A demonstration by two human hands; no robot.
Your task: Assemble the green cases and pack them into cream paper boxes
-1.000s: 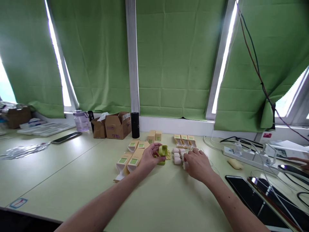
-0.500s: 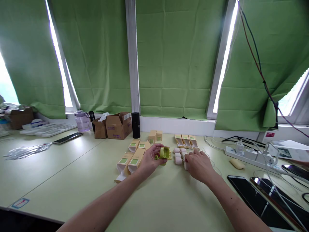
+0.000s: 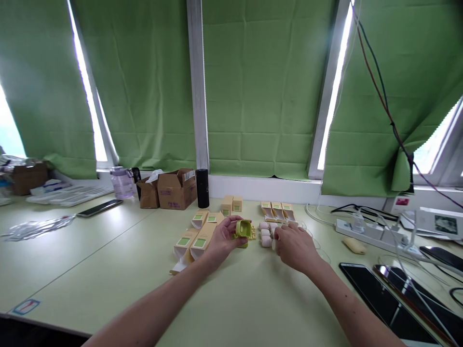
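Head view: Paper boxes [image 3: 207, 234] sit at nine o'clock from my left hand [image 3: 223, 238], whose thumb and fingers clamp a green case [image 3: 243, 229], its opening toward me. White blocks [image 3: 265, 240] lie at three o'clock from that case, nearer my right hand [image 3: 295, 245], at its nine o'clock; whether those bent fingers hold one, I cannot tell.
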